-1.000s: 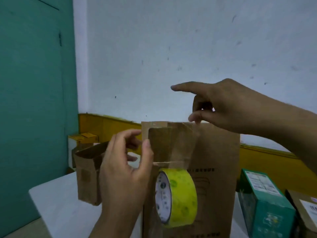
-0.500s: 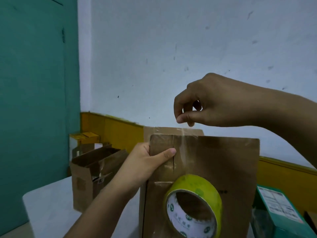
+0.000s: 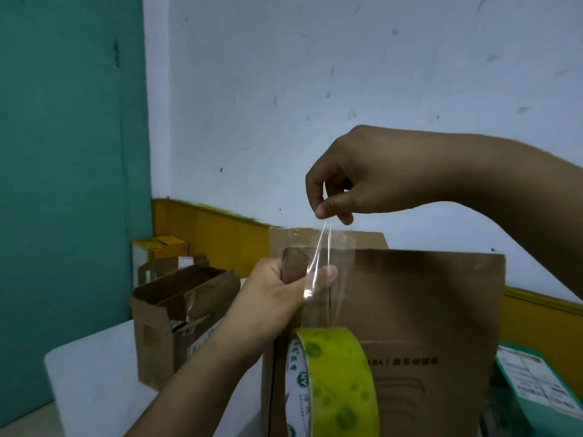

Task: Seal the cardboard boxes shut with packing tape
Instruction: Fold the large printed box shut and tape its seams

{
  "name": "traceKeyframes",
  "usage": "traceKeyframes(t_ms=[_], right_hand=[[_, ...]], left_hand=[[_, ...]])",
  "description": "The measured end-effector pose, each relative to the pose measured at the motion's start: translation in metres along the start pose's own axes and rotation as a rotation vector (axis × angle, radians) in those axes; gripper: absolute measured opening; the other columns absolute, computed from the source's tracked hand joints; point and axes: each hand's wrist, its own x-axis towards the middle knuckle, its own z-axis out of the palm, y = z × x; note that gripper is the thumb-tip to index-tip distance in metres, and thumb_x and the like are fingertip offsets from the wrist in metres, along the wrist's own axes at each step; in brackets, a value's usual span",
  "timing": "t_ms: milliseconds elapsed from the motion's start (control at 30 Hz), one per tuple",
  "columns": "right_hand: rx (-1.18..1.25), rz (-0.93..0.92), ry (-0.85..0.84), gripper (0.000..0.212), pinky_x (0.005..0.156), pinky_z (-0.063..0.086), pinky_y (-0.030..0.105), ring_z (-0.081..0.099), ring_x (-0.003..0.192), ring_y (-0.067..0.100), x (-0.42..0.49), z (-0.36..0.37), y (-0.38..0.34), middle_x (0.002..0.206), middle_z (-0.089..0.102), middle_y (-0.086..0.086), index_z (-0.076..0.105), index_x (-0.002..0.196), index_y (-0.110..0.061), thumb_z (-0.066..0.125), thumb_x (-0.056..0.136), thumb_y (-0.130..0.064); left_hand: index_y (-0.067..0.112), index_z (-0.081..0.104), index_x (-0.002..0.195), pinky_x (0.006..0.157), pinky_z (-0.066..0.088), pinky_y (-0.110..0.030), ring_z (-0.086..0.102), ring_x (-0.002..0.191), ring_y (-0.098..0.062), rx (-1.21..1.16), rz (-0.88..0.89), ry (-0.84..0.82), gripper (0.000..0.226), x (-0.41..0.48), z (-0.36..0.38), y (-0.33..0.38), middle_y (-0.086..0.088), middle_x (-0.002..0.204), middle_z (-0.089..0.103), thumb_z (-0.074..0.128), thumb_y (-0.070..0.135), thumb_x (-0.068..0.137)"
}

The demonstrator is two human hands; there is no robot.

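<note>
A right hand (image 3: 372,175) pinches a twisted strip of clear packing tape (image 3: 321,250) just above a tall brown cardboard box (image 3: 426,310). The left hand (image 3: 277,298) grips the box's upper corner, thumb on the strip. A yellow-green tape roll (image 3: 334,383) covers the lower front. An open cardboard carton (image 3: 164,326) and a green carton (image 3: 536,383) flank it on the white table (image 3: 94,373).

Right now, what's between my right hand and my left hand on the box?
A twisted strip of clear tape runs from the right hand down to the left hand on the cardboard box; head view shows it.
</note>
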Motion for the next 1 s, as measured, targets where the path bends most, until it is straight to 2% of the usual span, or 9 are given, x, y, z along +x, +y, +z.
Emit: traceKeyframes(t_ms=[100, 233, 333, 433, 533, 667, 833, 900, 1000], right_hand=[[0.070, 0.028, 0.013, 0.013, 0.055, 0.037, 0.009, 0.057, 0.068, -0.005, 0.003, 0.003, 0.009, 0.065, 0.068, -0.019, 0.067, 0.079, -0.033, 0.064, 0.092, -0.034], [0.157, 0.030, -0.027, 0.011, 0.070, 0.046, 0.026, 0.060, 0.075, 0.001, 0.007, 0.013, 0.017, 0.068, 0.070, -0.018, 0.068, 0.082, -0.033, 0.065, 0.092, -0.036], [0.202, 0.022, -0.066, 0.008, 0.078, 0.048, 0.032, 0.062, 0.078, 0.002, 0.014, 0.027, 0.022, 0.069, 0.070, -0.018, 0.070, 0.085, -0.032, 0.066, 0.092, -0.035], [0.292, 0.014, -0.133, 0.008, 0.078, 0.048, 0.030, 0.062, 0.073, -0.001, 0.021, 0.043, 0.028, 0.071, 0.070, -0.017, 0.071, 0.086, -0.031, 0.066, 0.092, -0.031], [0.467, 0.028, -0.278, 0.015, 0.070, 0.048, 0.021, 0.060, 0.067, -0.001, 0.024, 0.059, 0.030, 0.075, 0.070, -0.012, 0.071, 0.084, -0.028, 0.063, 0.094, -0.021], [0.714, 0.084, -0.465, 0.009, 0.064, 0.050, 0.016, 0.064, 0.068, 0.003, 0.023, 0.066, 0.036, 0.080, 0.072, -0.006, 0.072, 0.093, -0.016, 0.063, 0.094, -0.013], [0.824, 0.134, -0.623, 0.019, 0.078, 0.058, 0.027, 0.070, 0.085, 0.014, 0.028, 0.068, 0.039, 0.102, 0.074, 0.005, 0.073, 0.108, -0.017, 0.062, 0.094, -0.011], [0.816, 0.134, -0.675, 0.024, 0.079, 0.059, 0.027, 0.071, 0.089, 0.015, 0.029, 0.068, 0.037, 0.106, 0.074, 0.004, 0.068, 0.116, -0.014, 0.061, 0.094, -0.008], [0.640, 0.147, -0.703, 0.026, 0.084, 0.059, 0.031, 0.070, 0.094, 0.014, 0.032, 0.073, 0.036, 0.109, 0.070, 0.002, 0.063, 0.116, -0.017, 0.062, 0.094, -0.004]], left_hand=[[-0.004, 0.063, 0.075, 0.066, 0.055, -0.035, 0.065, 0.067, -0.023, 0.013, 0.025, 0.008, 0.043, 0.001, 0.001, -0.001, -0.012, 0.072, 0.066, 0.070, 0.038, 0.077], [0.007, 0.070, 0.069, 0.062, 0.055, -0.029, 0.067, 0.065, -0.019, 0.034, 0.025, -0.006, 0.042, 0.002, 0.001, -0.001, -0.009, 0.068, 0.069, 0.070, 0.049, 0.069], [-0.001, 0.069, 0.079, 0.067, 0.055, -0.036, 0.067, 0.070, -0.026, 0.054, 0.002, 0.006, 0.056, 0.002, -0.001, -0.002, -0.022, 0.079, 0.070, 0.072, 0.054, 0.066], [0.003, 0.073, 0.083, 0.072, 0.057, -0.042, 0.071, 0.077, -0.034, 0.047, -0.019, 0.007, 0.043, 0.002, -0.003, -0.002, -0.020, 0.084, 0.074, 0.072, 0.045, 0.073], [0.000, 0.072, 0.085, 0.070, 0.057, -0.044, 0.069, 0.079, -0.044, 0.062, -0.020, 0.007, 0.042, 0.001, -0.002, -0.002, -0.026, 0.085, 0.071, 0.072, 0.041, 0.076], [0.023, 0.078, 0.066, 0.054, 0.053, -0.020, 0.071, 0.060, -0.011, 0.056, -0.004, 0.003, 0.017, -0.001, 0.001, 0.002, -0.001, 0.066, 0.074, 0.069, 0.036, 0.072], [-0.003, 0.072, 0.078, 0.058, 0.056, -0.025, 0.069, 0.061, -0.016, 0.147, 0.038, 0.025, 0.047, 0.000, -0.002, 0.000, -0.013, 0.068, 0.072, 0.070, 0.044, 0.070], [0.006, 0.073, 0.085, 0.063, 0.059, -0.024, 0.073, 0.069, -0.013, 0.176, 0.034, 0.047, 0.046, -0.001, -0.005, 0.001, -0.007, 0.078, 0.075, 0.073, 0.048, 0.065], [0.020, 0.064, 0.098, 0.071, 0.061, -0.030, 0.073, 0.083, -0.013, 0.201, 0.064, 0.057, 0.047, -0.003, -0.008, 0.003, 0.002, 0.090, 0.075, 0.078, 0.047, 0.063]])
